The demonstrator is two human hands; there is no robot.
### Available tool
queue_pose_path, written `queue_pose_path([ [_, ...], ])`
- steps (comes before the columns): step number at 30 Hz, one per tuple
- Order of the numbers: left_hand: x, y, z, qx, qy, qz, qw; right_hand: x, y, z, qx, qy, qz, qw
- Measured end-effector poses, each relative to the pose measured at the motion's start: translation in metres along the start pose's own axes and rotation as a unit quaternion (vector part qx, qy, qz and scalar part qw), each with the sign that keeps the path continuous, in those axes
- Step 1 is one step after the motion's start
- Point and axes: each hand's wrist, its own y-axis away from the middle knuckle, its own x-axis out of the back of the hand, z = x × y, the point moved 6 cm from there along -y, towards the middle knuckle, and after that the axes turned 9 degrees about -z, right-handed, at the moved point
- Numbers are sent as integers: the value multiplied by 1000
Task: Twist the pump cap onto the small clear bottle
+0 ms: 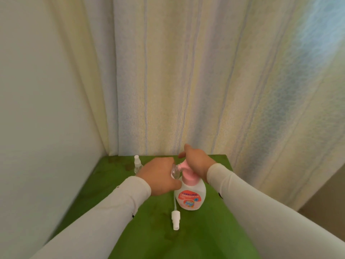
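Looking down from the head camera, a white pump bottle with a pink pump head and a red label stands upright on the green worktop, between the two hands. The right hand lies over the top of the pump head from the right, its palm pressing on it and its fingers reaching out fairly straight beyond it toward the curtain. The left hand is just left of the pump, fingers curled round a small clear bottle, which it holds tilted with its open mouth right at the pump's nozzle. The left hand's knuckles touch the pump bottle's shoulder. Both arms wear pale long sleeves that come in from the lower corners.

On the worktop in front of the pump bottle, nearer the camera, lies a white spray cap on its side, its thin tube running back toward the bottle's base. Behind the left hand, near the far left edge of the worktop, a second small clear bottle with a white cap stands upright, partly hidden by that hand. A pale striped curtain hangs close behind the worktop, and a plain wall closes off the left side.
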Motion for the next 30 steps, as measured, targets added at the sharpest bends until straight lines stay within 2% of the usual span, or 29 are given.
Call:
queue_pose_path([
  [4,-9,2,-2,9,-8,-23,1000,-6,2,6,-26,-12,-11,1000],
  [9,8,1,2,-5,-16,-7,1000,5,-4,-2,-16,-4,-5,1000],
  [13,-7,2,-2,4,3,-8,1000,-2,0,4,-6,33,-8,999],
  [18,0,1,0,0,-36,-26,999,0,2,-1,-8,41,-7,999],
  [21,6,1,1,-5,-9,-2,1000,4,-1,-7,-22,6,-2,1000],
  [23,0,1,-1,1,6,-3,1000,1,0,-6,-21,26,-9,999],
  [28,-8,2,-3,9,-5,-27,1000,-5,1,6,-17,60,-19,998],
  [30,-1,2,0,3,-16,-31,999,-1,0,1,-16,39,-12,999],
])
